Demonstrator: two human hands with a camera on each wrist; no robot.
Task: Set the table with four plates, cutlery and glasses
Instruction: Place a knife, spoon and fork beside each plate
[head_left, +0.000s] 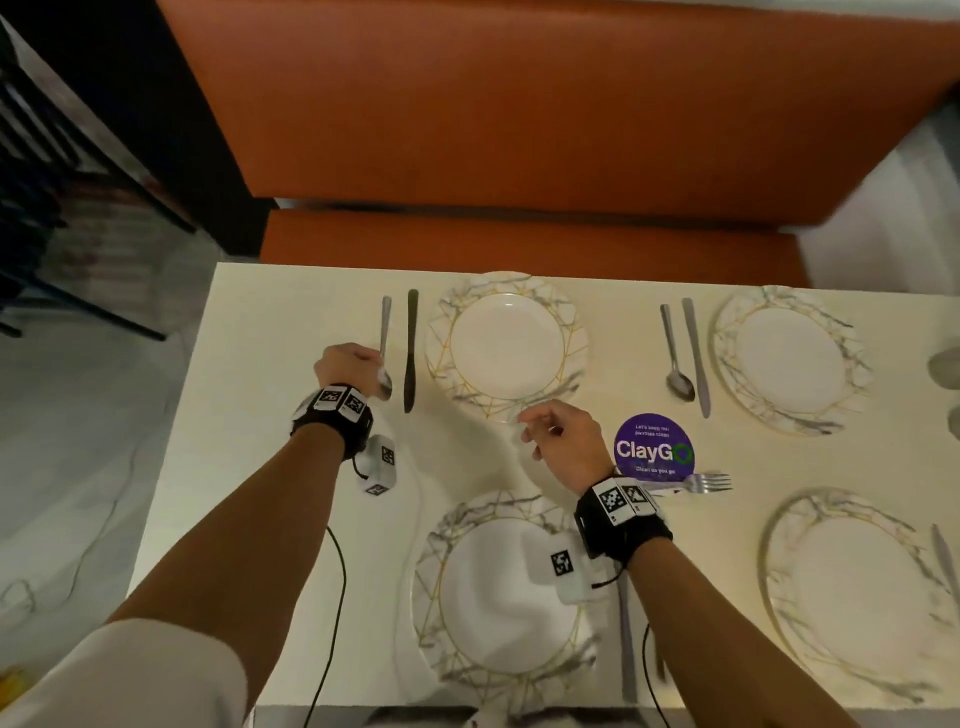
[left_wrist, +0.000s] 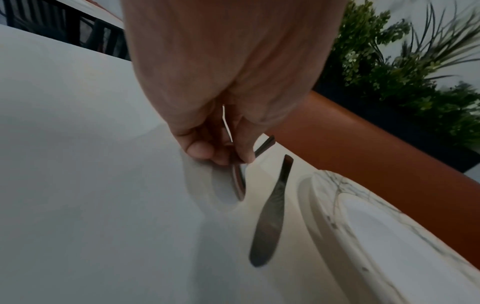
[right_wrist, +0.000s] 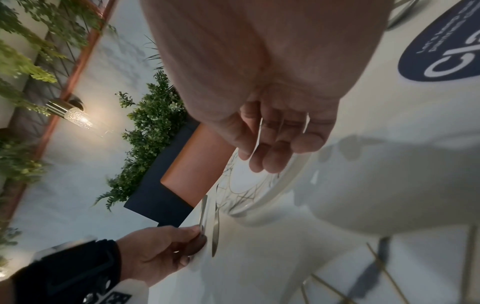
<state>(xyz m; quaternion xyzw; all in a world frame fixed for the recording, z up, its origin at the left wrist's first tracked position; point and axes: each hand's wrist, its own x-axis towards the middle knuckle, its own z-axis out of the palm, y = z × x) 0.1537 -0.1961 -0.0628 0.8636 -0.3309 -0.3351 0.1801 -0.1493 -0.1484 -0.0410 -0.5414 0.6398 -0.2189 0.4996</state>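
Four marbled plates lie on the cream table: far left, far right, near left and near right. My left hand pinches a spoon left of the far left plate, its bowl just above the table beside a knife. The left wrist view shows the left hand curled round the spoon, next to the knife. My right hand hovers at that plate's near rim with fingers loosely curled and empty.
A spoon and knife lie left of the far right plate. A fork lies by a purple sticker. Knives lie right of the near plates. An orange bench stands behind the table.
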